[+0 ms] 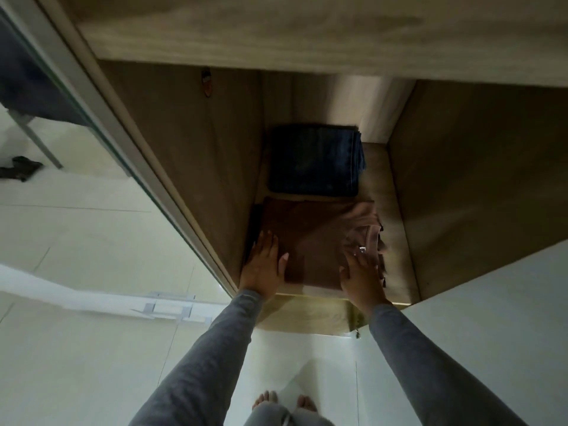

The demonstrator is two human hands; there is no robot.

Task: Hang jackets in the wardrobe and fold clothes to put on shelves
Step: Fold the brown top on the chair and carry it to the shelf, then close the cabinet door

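Note:
A folded brown garment lies at the front of the low wardrobe shelf. Behind it sits a folded dark blue garment, deeper in the compartment. My left hand rests flat on the brown garment's left edge with fingers straight. My right hand presses on its right front part, fingers stretched out and blurred, a ring on one finger. The brown garment's right side is bunched and uneven.
The wardrobe's sliding door with a metal frame stands at the left. Wooden side walls enclose the compartment, with a shelf board above. Pale tiled floor lies below, with my bare feet at the bottom.

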